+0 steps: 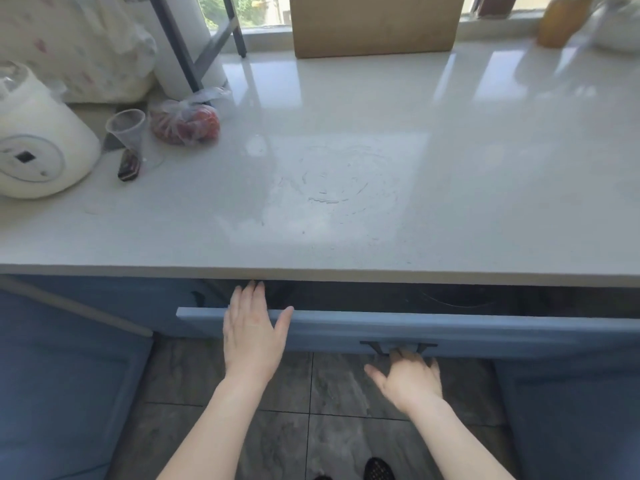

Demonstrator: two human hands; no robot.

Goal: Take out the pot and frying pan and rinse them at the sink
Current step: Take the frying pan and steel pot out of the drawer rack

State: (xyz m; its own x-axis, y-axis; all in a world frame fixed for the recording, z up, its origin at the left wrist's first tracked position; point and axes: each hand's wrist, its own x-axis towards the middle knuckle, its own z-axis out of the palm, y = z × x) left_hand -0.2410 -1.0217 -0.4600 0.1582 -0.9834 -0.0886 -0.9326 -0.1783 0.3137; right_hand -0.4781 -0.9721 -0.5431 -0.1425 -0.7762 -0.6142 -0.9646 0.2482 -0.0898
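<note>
Here the blue drawer (pixel 398 329) below the front edge of the pale desk (pixel 346 168) stands partly pulled out, a dark gap showing between its front panel and the desk edge. Inside that gap only a dim curved outline appears toward the right; whether it is the pot or the frying pan cannot be told, and neither is plainly in view.

The right hand (pixel 410 377) is below the drawer front, its fingers (pixel 403 355) curled up around the dark bar handle (pixel 398 345) at the middle of the panel, thumb spread out to the left. The left hand (pixel 254 332) lies flat over the top rim of the drawer front near its left end, fingers straight and together, tips reaching into the gap just under the desk edge, thumb resting along the rim; it holds nothing.

On the desk, well back and left of the drawer, a white round appliance (pixel 38 143) stands at the far left. Just beside it are a clear plastic cup (pixel 126 128) lying tilted and a small dark object (pixel 129 166), too small to identify. Next to the cup is a knotted clear bag of red fruit (pixel 187 123). At the back of the desk, behind the drawer, a cardboard box (pixel 375 24) stands against the window. A blurred yellowish thing (pixel 561 22) is at the back right.

Below the drawer lies grey tiled floor (pixel 311 393), with a dark shoe (pixel 379 469) at the bottom.
</note>
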